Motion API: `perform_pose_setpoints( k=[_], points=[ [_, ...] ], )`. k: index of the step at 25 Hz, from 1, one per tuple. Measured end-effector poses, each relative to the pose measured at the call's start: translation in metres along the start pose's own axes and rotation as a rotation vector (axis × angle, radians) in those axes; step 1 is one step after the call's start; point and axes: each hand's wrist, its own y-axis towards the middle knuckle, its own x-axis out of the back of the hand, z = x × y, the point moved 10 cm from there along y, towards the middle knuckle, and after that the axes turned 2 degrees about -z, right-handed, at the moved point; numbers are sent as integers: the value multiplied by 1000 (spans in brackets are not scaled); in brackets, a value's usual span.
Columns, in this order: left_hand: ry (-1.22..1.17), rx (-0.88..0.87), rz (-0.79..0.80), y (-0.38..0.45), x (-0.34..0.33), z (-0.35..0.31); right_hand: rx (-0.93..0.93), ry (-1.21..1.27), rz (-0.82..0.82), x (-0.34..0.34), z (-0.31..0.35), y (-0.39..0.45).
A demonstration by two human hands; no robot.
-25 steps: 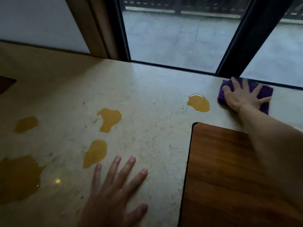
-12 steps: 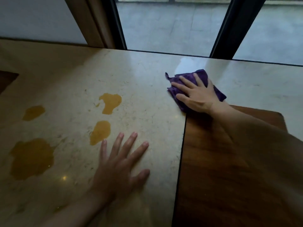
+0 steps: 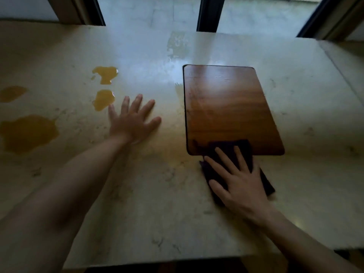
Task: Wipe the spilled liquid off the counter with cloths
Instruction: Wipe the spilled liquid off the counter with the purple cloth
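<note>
Orange liquid lies in several puddles on the pale stone counter [image 3: 153, 203]: two small puddles [image 3: 105, 74] [image 3: 102, 99] at centre left, a large puddle [image 3: 27, 133] and a smaller one [image 3: 11, 93] at the far left. My right hand [image 3: 239, 182] presses flat on a dark purple cloth [image 3: 229, 148]. The cloth straddles the near edge of a wooden board [image 3: 226, 103]. My left hand [image 3: 134, 120] rests flat on the counter with fingers spread, holding nothing, just right of the lower small puddle.
Faint wet smears [image 3: 176, 46] show on the counter behind and left of the board. Dark window frames [image 3: 208, 14] line the far edge. The counter's near edge [image 3: 177, 261] runs along the bottom, with darkness below.
My right hand has dragged the purple cloth from the far right by the window, over the puddle near the board's far corner, to the board's near edge. That puddle is gone, leaving smears.
</note>
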Motion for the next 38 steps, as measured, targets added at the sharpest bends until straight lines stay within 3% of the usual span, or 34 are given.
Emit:
perform_pose_setpoints(
  k=[5, 9, 15, 17, 21, 25, 29, 34, 38],
  points=[
    [26, -27, -4, 0, 0, -5, -234, 32, -42, -28, 46, -122],
    [16, -19, -28, -2, 2, -4, -290, 24, -74, -32, 95, -108],
    [-6, -26, -26, -3, 3, -5, -249, -6, -99, -7, 82, 11],
    [-16, -27, -23, -2, 5, -6, -267, 56, -45, 1, 61, 75],
    [11, -5, -33, -6, 9, -8, -280, 37, -174, 40, 12, 209],
    [34, -11, -42, -3, 7, -10, -349, 97, -110, 69, -37, 364],
    [43, -56, -213, 2, 19, -14, -355, 112, -99, 97, -64, 479],
    [89, -77, -322, 3, 18, -10, -158, 87, -27, 109, -6, 568],
    [33, -30, -248, 2, 16, -7, 83, 24, 35, 97, 65, 574]
  ],
)
